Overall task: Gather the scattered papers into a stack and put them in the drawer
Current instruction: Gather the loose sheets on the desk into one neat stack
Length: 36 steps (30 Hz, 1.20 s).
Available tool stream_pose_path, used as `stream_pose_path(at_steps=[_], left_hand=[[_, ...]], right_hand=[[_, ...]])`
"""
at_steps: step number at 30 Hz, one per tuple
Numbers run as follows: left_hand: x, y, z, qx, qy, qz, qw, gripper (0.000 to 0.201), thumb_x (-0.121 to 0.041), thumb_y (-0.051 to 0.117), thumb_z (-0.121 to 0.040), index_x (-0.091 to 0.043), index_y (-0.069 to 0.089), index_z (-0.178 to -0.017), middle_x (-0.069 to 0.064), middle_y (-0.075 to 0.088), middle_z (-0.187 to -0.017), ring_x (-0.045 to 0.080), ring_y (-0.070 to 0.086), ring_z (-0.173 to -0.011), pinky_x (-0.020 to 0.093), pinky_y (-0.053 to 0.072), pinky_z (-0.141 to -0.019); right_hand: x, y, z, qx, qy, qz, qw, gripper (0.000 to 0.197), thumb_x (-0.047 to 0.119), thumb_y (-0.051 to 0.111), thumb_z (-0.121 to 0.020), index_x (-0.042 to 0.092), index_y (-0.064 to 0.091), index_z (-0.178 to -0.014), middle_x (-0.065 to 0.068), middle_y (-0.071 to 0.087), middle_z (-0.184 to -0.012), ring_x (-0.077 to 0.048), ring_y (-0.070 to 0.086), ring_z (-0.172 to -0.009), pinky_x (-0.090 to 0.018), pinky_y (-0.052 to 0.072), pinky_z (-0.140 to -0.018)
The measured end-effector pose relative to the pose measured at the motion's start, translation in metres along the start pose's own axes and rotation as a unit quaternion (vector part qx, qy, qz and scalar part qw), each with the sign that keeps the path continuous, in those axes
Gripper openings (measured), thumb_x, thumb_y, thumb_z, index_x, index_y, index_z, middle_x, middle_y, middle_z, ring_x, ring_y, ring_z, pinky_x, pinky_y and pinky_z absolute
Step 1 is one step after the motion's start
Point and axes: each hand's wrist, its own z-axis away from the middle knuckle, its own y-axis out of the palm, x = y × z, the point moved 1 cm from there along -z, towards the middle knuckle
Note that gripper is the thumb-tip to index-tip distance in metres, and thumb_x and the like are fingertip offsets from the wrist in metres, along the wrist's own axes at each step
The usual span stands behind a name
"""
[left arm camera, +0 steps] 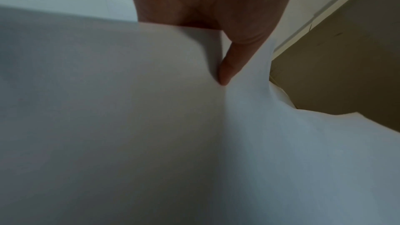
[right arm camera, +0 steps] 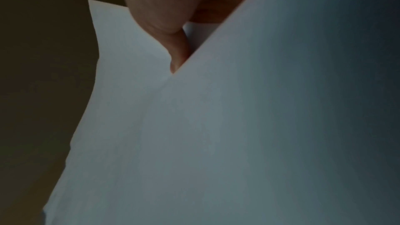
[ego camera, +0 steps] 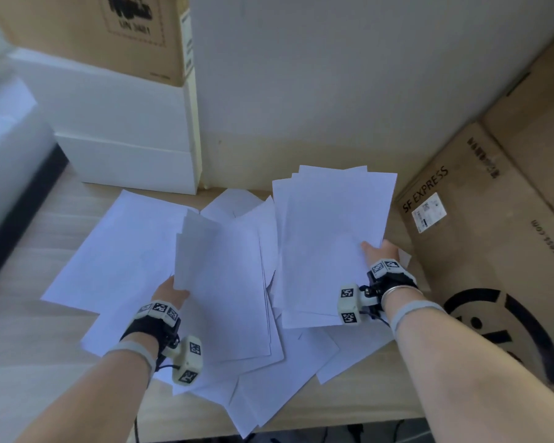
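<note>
— Where are the papers?
— Loose sheets (ego camera: 119, 251) cover the desk (ego camera: 45, 353). The left hand (ego camera: 170, 295) pinches a sheaf (ego camera: 218, 282) at seven o'clock; the right hand (ego camera: 379, 251) clamps another bundle (ego camera: 330, 238) at four.
— The drawer?
— Possibly the white unit (ego camera: 125, 145) at eleven.

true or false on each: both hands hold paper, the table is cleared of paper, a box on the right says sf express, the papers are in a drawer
1. Both hands hold paper: true. The left hand grips one bundle of sheets, the right hand another bundle.
2. The table is cleared of paper: false. Loose sheets lie on it.
3. A cardboard box on the right reads SF EXPRESS: true.
4. The papers are in a drawer: false. No drawer is in view.
</note>
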Motion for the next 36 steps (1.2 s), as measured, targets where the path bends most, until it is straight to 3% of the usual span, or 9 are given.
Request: stream_pose_path(at_steps=[3,7,11,18,21,24,29,32,36], left_hand=[[-0.001,0.002,0.0,0.007,0.003,0.009,1.0,0.05,-0.002,0.052,-0.089,-0.003,0.042,-0.138,0.022,0.053,-0.135,0.038,0.053,-0.12,0.04,0.04,-0.098],[-0.003,0.006,0.002,0.018,-0.001,0.032,0.999,0.046,-0.016,0.049,-0.094,0.002,0.044,-0.135,0.023,0.05,-0.138,0.037,0.049,-0.125,0.04,0.037,-0.103],[-0.003,0.011,0.005,0.036,-0.002,0.067,0.997,0.051,-0.031,0.05,-0.093,-0.001,0.046,-0.135,0.02,0.051,-0.138,0.034,0.049,-0.126,0.036,0.036,-0.102],[-0.001,0.016,0.005,0.03,-0.009,0.042,0.999,0.049,-0.02,0.063,-0.087,0.001,0.05,-0.129,0.021,0.057,-0.131,0.035,0.054,-0.12,0.036,0.042,-0.094],[0.001,0.013,0.004,0.018,-0.013,0.058,0.998,0.048,-0.013,0.063,-0.086,0.001,0.05,-0.13,0.02,0.057,-0.132,0.034,0.055,-0.12,0.037,0.041,-0.1],[0.003,0.01,0.003,0.007,-0.02,0.072,0.997,0.048,-0.011,0.062,-0.086,0.001,0.049,-0.131,0.019,0.056,-0.133,0.033,0.054,-0.121,0.036,0.041,-0.1],[0.009,0.01,-0.001,0.007,-0.026,0.091,0.996,0.046,-0.012,0.064,-0.085,-0.001,0.052,-0.129,0.018,0.059,-0.131,0.033,0.057,-0.118,0.039,0.043,-0.102],[0.009,0.01,-0.002,0.01,-0.026,0.096,0.995,0.045,-0.012,0.063,-0.086,-0.001,0.053,-0.128,0.018,0.059,-0.13,0.033,0.057,-0.118,0.038,0.043,-0.101],[0.008,0.007,-0.004,-0.003,-0.028,0.105,0.994,0.044,-0.009,0.062,-0.086,0.0,0.052,-0.128,0.021,0.059,-0.128,0.035,0.058,-0.116,0.038,0.043,-0.098]], right_hand=[[-0.003,0.028,0.006,0.081,-0.006,0.039,0.996,0.023,0.011,0.054,-0.09,0.0,0.064,-0.107,-0.023,0.065,-0.112,-0.034,0.062,-0.1,-0.028,0.04,-0.076],[-0.016,0.074,0.021,0.156,-0.013,0.107,0.982,0.031,0.014,0.054,-0.09,0.005,0.061,-0.119,-0.016,0.064,-0.122,-0.032,0.06,-0.111,-0.034,0.045,-0.094],[-0.024,0.118,0.043,0.227,-0.013,0.154,0.962,0.036,0.014,0.052,-0.092,0.004,0.055,-0.126,-0.014,0.059,-0.131,-0.03,0.057,-0.119,-0.03,0.044,-0.097],[-0.018,0.164,0.057,0.305,-0.033,0.176,0.935,0.04,0.021,0.053,-0.093,0.006,0.051,-0.13,-0.009,0.057,-0.133,-0.028,0.055,-0.121,-0.031,0.042,-0.101],[-0.01,0.162,0.037,0.235,-0.065,0.213,0.946,0.036,0.023,0.052,-0.093,0.007,0.053,-0.125,-0.013,0.057,-0.13,-0.029,0.055,-0.118,-0.03,0.043,-0.096],[-0.008,0.155,0.01,0.137,-0.03,0.236,0.961,0.049,0.024,0.058,-0.09,0.015,0.041,-0.134,-0.014,0.041,-0.139,-0.032,0.042,-0.128,-0.04,0.039,-0.104],[-0.008,0.158,-0.009,0.168,0.053,0.204,0.963,0.076,0.028,0.067,-0.084,0.012,0.021,-0.144,-0.017,0.037,-0.144,-0.036,0.043,-0.13,-0.044,0.04,-0.104],[-0.01,0.155,-0.012,0.167,0.02,0.193,0.967,0.056,0.022,0.063,-0.088,0.006,0.037,-0.135,-0.017,0.05,-0.137,-0.033,0.052,-0.123,-0.037,0.043,-0.097],[-0.003,0.138,-0.018,0.13,-0.055,0.23,0.963,0.021,0.004,0.044,-0.09,0.003,0.059,-0.106,-0.019,0.062,-0.12,-0.033,0.059,-0.102,-0.029,0.043,-0.077]])
